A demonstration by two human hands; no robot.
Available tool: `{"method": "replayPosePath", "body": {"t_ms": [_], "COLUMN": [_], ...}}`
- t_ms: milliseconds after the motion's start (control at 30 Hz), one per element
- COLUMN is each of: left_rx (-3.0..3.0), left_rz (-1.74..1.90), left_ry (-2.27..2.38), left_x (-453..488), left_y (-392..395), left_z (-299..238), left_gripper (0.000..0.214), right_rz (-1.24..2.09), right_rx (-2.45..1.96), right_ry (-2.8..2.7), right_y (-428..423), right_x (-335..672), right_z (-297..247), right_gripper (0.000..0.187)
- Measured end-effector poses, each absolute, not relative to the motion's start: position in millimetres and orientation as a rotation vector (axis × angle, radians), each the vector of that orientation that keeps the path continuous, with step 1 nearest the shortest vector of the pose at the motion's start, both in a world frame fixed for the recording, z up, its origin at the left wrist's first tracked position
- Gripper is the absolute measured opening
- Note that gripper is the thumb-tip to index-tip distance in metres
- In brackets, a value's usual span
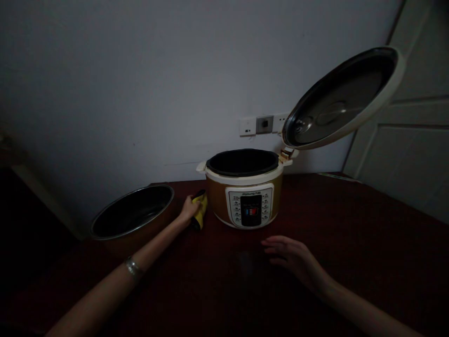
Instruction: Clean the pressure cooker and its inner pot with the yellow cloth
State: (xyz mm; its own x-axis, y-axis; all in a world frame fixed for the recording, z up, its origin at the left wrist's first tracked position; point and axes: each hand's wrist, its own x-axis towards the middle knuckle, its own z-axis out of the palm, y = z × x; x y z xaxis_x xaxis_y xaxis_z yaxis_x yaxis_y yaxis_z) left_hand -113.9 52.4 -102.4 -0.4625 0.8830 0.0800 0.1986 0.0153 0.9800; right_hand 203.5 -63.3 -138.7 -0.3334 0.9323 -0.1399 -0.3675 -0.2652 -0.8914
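My left hand (190,209) grips a yellow cloth (199,211) with dark edges, close to the left side of an electric pressure cooker (216,196). The cooker is gold and cream with a control panel on its front. Its round lid (329,105) stands raised, tilted up to the right on the hinge. Inside the dark opening little can be made out. Left of my left hand sits a wide inner pot (140,229), dark inside with a shiny rim. My right hand (289,252) hovers over the table in front of the cooker, fingers stretched out, holding nothing.
Everything stands on a dark red table (336,215) against a pale wall (157,93). Wall sockets (264,124) are behind the cooker, beside the raised lid. A panelled door (414,140) is at the right. The scene is dim.
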Motion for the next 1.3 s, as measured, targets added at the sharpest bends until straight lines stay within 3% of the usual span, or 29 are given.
{"method": "replayPosePath", "body": {"t_ms": [167,400,967,1300], "left_rx": [1.010,0.824,0.805,1.174], "left_rz": [1.393,1.428,1.313,0.923], "left_ry": [1.551,1.531,1.407,1.200], "left_x": [-79,-59,4,48], "left_y": [49,19,-60,-68], "left_z": [-121,-121,-131,-122], "left_gripper": [0.008,0.005,0.027,0.026], "right_rz": [1.720,1.701,1.661,1.583], "right_rx": [-0.892,-0.938,-0.924,-0.958], "right_ry": [-1.025,-1.064,-1.111,-1.008], "right_y": [-67,-69,-69,-68], "right_x": [200,197,199,201], "right_z": [-134,-132,-140,-142], "right_gripper": [0.026,0.025,0.023,0.020]}}
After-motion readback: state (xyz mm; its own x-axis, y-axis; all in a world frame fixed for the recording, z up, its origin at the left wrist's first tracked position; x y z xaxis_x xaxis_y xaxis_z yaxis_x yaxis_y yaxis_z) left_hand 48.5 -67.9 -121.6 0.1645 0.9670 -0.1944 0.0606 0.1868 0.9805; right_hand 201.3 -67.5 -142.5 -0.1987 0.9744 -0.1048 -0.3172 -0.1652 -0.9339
